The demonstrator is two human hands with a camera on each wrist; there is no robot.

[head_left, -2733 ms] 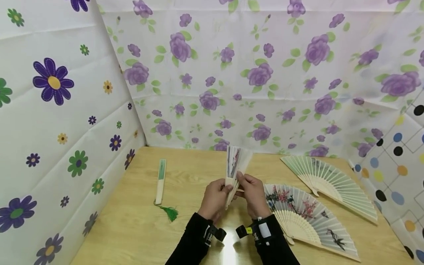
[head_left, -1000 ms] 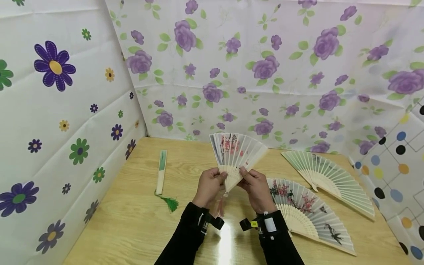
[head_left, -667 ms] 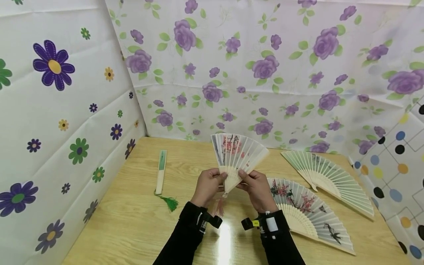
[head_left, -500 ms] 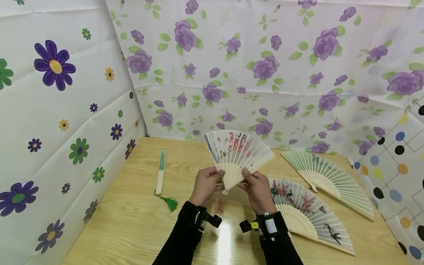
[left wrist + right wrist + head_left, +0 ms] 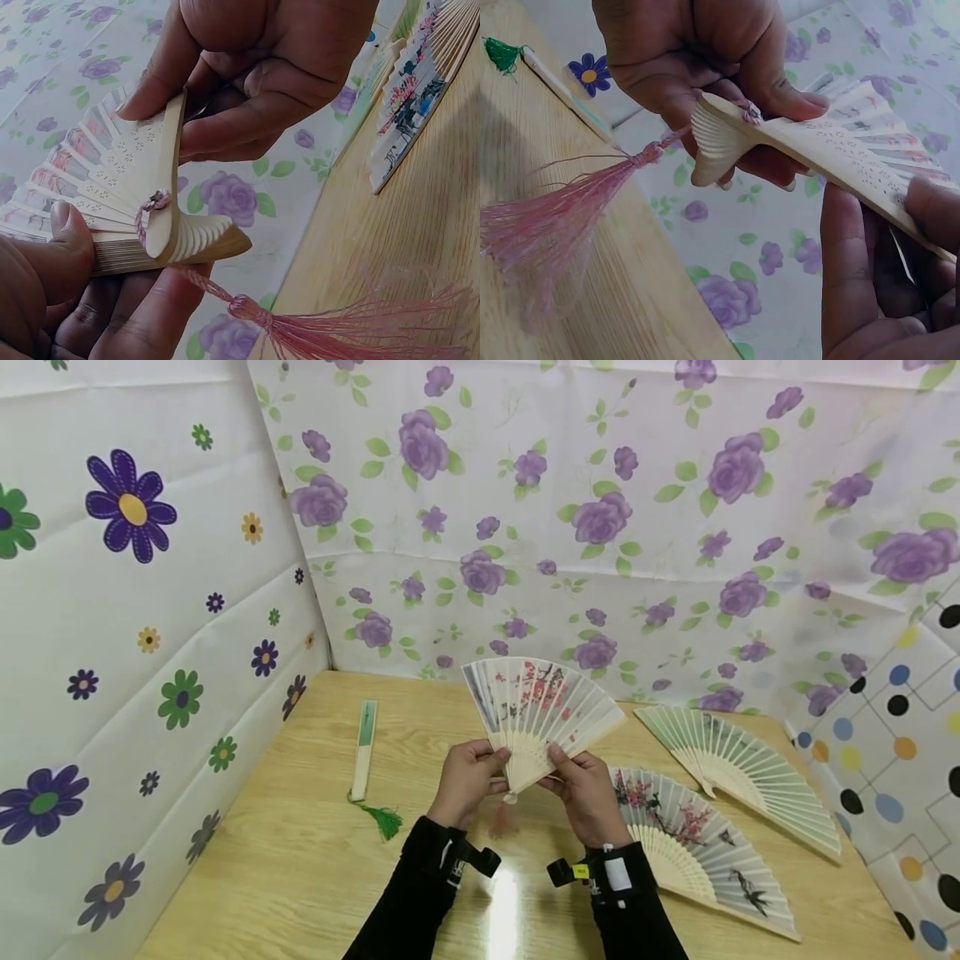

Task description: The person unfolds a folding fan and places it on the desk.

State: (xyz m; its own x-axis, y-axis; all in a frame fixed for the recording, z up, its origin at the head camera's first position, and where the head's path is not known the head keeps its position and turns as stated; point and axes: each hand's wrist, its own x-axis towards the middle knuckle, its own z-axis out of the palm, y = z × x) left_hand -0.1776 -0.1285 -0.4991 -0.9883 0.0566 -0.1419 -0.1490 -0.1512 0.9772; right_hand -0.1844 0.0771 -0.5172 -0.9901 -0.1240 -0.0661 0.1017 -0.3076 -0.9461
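Hands meet in front of the chest above the table (image 5: 315,860), forearms angled in: the left hand (image 5: 467,781) pinches the left guard of the half-open paper fan (image 5: 542,706) between thumb and curled fingers, the right hand (image 5: 588,793) pinches the right guard the same way. Fan stands upright above the fingers, its pink tassel (image 5: 500,818) hanging just below them.

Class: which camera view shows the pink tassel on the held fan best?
The left wrist view: the pink tassel hangs in full, cord and knot sharp, below the held fan. The right wrist view shows it too, slightly blurred. The head view gives only a faint blur between the wrists.
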